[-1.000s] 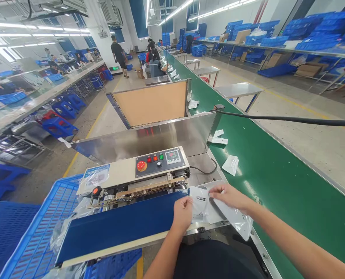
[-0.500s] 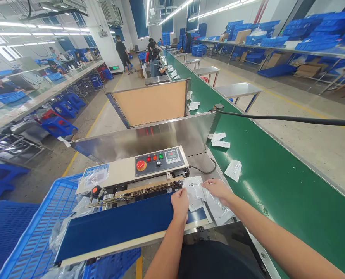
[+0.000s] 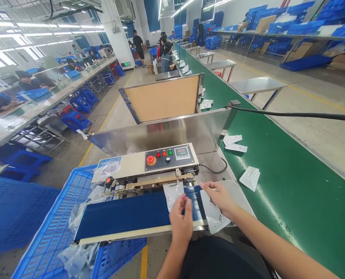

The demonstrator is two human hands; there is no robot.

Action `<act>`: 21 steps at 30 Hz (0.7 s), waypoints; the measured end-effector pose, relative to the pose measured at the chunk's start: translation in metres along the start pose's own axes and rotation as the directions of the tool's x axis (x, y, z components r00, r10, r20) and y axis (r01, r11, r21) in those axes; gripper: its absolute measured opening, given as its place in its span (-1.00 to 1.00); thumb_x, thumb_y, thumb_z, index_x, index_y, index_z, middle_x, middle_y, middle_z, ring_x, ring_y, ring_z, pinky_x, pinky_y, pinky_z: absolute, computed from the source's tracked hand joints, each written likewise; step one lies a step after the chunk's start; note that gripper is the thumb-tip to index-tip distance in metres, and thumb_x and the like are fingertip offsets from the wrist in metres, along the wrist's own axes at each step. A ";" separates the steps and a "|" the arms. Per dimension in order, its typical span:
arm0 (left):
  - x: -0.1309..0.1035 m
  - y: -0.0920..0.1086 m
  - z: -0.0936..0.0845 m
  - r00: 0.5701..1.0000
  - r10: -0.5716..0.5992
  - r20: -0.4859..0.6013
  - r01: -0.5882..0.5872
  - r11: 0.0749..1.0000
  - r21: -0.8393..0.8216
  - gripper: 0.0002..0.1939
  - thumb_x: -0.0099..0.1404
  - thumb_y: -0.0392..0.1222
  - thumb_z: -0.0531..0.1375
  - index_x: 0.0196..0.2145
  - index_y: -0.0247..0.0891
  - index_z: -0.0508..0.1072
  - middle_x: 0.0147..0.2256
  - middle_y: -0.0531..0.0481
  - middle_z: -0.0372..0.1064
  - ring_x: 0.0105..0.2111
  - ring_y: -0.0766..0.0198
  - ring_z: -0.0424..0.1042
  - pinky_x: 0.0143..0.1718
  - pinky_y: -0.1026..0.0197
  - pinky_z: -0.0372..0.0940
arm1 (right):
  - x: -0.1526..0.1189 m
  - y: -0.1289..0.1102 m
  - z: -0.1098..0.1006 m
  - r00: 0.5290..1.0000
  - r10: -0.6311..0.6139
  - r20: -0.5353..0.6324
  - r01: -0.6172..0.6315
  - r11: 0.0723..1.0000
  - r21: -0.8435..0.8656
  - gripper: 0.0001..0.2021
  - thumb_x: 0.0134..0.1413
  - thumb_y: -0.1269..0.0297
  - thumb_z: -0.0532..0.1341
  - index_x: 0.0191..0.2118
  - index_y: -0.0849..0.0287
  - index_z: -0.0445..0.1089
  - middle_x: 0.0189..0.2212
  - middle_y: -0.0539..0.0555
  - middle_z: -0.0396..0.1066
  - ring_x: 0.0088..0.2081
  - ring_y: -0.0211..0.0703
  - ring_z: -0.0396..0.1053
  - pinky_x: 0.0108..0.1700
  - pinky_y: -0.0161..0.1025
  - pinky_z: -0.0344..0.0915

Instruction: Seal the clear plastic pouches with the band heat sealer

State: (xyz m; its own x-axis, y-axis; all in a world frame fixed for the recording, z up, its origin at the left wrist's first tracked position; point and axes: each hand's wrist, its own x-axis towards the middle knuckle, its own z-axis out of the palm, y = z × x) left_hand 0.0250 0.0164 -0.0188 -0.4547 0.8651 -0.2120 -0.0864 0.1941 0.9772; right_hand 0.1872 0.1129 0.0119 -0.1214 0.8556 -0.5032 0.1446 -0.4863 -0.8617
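A white pouch [image 3: 172, 193] lies on the blue belt [image 3: 126, 215], its top edge at the sealing machine [image 3: 143, 164]. Over the pouch's lower right edge is my left hand [image 3: 181, 217], fingers loosely curled and thumb tip a little apart, with no clear grip on it. My right hand [image 3: 219, 197] pinches another white pouch [image 3: 214, 215] by its upper part, at the belt's right end. That pouch hangs partly over the front edge.
Loose white pouches [image 3: 250, 178] lie on the green conveyor [image 3: 288, 186] to the right. Blue crates [image 3: 54, 228] with clear plastic bags stand at the lower left. A steel panel [image 3: 161, 133] rises behind the machine. Several people are farther back.
One pouch has moved left along the belt to the machine, away from my right hand. My left hand's fingers have loosened. The view has shifted, so the scene sits farther right.
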 end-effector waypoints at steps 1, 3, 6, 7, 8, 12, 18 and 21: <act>-0.005 0.000 0.010 0.990 -0.024 0.140 0.029 0.999 -0.037 -0.40 0.28 0.25 0.38 0.03 -0.30 0.65 -0.06 -0.29 0.62 -0.06 -0.04 0.58 0.02 0.05 0.44 | -0.004 -0.003 0.003 1.000 -0.014 -0.005 0.015 0.999 0.049 -0.38 -0.08 -0.41 0.40 -0.27 0.12 0.47 -0.52 -0.01 0.41 -0.52 -0.21 0.28 -0.46 -0.28 0.24; -0.007 0.001 0.029 0.956 -0.052 0.290 0.076 0.995 -0.072 -0.41 0.30 0.30 0.34 -0.07 -0.34 0.67 -0.22 -0.22 0.62 -0.22 0.04 0.56 -0.13 0.11 0.44 | -0.009 -0.010 0.008 0.998 -0.051 -0.026 0.055 0.980 0.190 -0.37 -0.08 -0.40 0.42 -0.19 0.12 0.51 -0.45 0.00 0.44 -0.47 -0.21 0.31 -0.41 -0.27 0.29; 0.005 0.004 0.045 0.970 -0.087 0.227 0.106 0.992 -0.073 -0.41 0.32 0.35 0.29 -0.28 -0.34 0.66 -0.40 -0.09 0.53 -0.40 0.19 0.42 -0.31 0.21 0.34 | -0.012 -0.015 0.002 0.992 -0.106 -0.066 0.122 0.931 0.344 -0.31 -0.07 -0.37 0.43 0.00 0.09 0.53 -0.26 0.06 0.53 -0.30 -0.14 0.42 -0.23 -0.23 0.40; 0.010 0.005 0.047 0.975 -0.100 0.197 0.118 0.990 -0.082 -0.40 0.31 0.35 0.29 -0.32 -0.34 0.64 -0.42 -0.07 0.51 -0.42 0.22 0.38 -0.33 0.22 0.31 | -0.012 -0.015 -0.003 0.992 -0.107 -0.063 0.122 0.933 0.339 -0.30 -0.10 -0.34 0.47 0.02 0.09 0.54 -0.23 0.07 0.54 -0.26 -0.13 0.43 -0.18 -0.22 0.41; 0.015 0.006 0.048 0.976 -0.110 0.189 0.129 0.987 -0.092 -0.41 0.29 0.35 0.30 -0.33 -0.33 0.64 -0.42 -0.06 0.49 -0.43 0.23 0.36 -0.34 0.23 0.29 | -0.013 -0.013 -0.010 0.994 -0.101 -0.042 0.109 0.947 0.303 -0.32 -0.14 -0.30 0.50 -0.01 0.10 0.56 -0.25 0.07 0.55 -0.26 -0.13 0.43 -0.16 -0.22 0.40; 0.028 0.005 0.045 0.969 -0.079 0.235 0.094 0.994 -0.051 -0.44 0.31 0.31 0.26 -0.39 -0.33 0.61 -0.45 -0.03 0.44 -0.43 0.25 0.30 -0.37 0.25 0.22 | -0.015 0.003 -0.032 0.995 -0.094 0.022 0.090 0.988 0.128 -0.43 -0.16 -0.28 0.52 -0.31 0.18 0.54 -0.48 0.00 0.44 -0.44 -0.24 0.30 -0.32 -0.26 0.29; 0.043 -0.007 0.062 0.980 -0.132 0.145 0.120 0.989 0.087 -0.47 0.24 0.26 0.32 -0.58 -0.26 0.45 -0.60 0.07 0.23 -0.53 0.31 0.14 -0.48 0.28 0.04 | 0.003 0.022 -0.045 0.964 -0.053 -0.260 0.082 0.991 0.101 -0.44 -0.23 -0.27 0.51 -0.42 0.18 0.48 -0.65 -0.04 0.34 -0.58 -0.26 0.23 -0.51 -0.30 0.16; 0.054 -0.011 0.073 0.970 -0.227 0.091 0.226 0.974 0.023 -0.45 0.15 0.30 0.35 -0.60 -0.27 0.44 -0.63 0.09 0.18 -0.56 0.34 0.11 -0.50 0.27 0.03 | 0.018 0.021 -0.044 0.956 0.020 -0.292 0.033 0.985 0.172 -0.55 -0.20 -0.10 0.54 -0.42 0.19 0.48 -0.66 -0.02 0.35 -0.60 -0.26 0.26 -0.51 -0.30 0.25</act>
State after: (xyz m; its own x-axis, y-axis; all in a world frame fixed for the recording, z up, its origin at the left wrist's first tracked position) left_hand 0.0659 0.0946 -0.0423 -0.3402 0.8368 -0.4290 -0.1662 0.3955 0.9033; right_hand 0.2309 0.1256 -0.0118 0.1735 0.8604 -0.4791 -0.0307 -0.4816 -0.8759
